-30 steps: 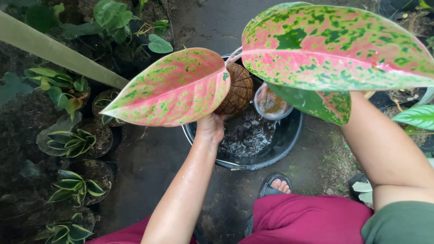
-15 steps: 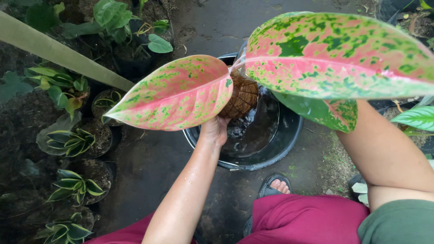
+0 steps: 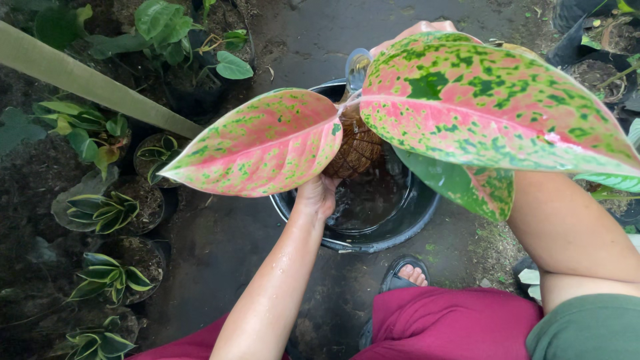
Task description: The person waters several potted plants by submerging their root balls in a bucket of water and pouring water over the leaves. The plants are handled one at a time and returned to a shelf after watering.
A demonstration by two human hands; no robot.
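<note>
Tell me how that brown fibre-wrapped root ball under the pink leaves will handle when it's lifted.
The root ball looks round and netted in coarse fibre, so it probably grips well in the left hand. Held over the black tub of water, it is likely soaked and heavy. The broad pink leaves may make it top-heavy and prone to tipping.

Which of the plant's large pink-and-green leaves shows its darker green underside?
The lowest leaf, hanging beneath the big speckled pink leaf on the right; the other two leaves, including the left pink one, show pink upper faces.
</note>
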